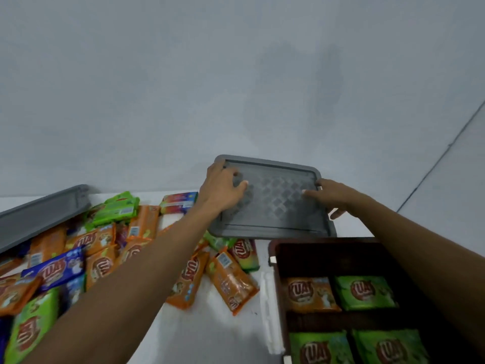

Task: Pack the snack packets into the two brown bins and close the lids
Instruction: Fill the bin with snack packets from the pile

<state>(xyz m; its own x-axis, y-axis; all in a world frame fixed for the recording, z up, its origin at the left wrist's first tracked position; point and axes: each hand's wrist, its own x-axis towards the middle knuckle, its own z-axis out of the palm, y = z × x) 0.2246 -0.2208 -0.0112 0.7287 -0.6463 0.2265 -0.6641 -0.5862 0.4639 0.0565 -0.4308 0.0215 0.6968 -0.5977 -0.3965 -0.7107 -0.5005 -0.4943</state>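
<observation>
left hand (223, 187) and right hand (334, 198) grip the grey lid (275, 208). closing seems underway: it needs seating squarely on the brown bin (277, 258) below them.

My hands: 2, left hand (223, 190) and right hand (333, 198).
Grey lids: 2, centre lid (273, 206) and left lid (39, 214).
Brown bin (328, 250): 1 in my view.
Packets inside it: 4; orange packet (309, 292) 1, green packets (364, 290) 3.
Loose packets (99, 258): overlapping heap; I cannot count them.
</observation>
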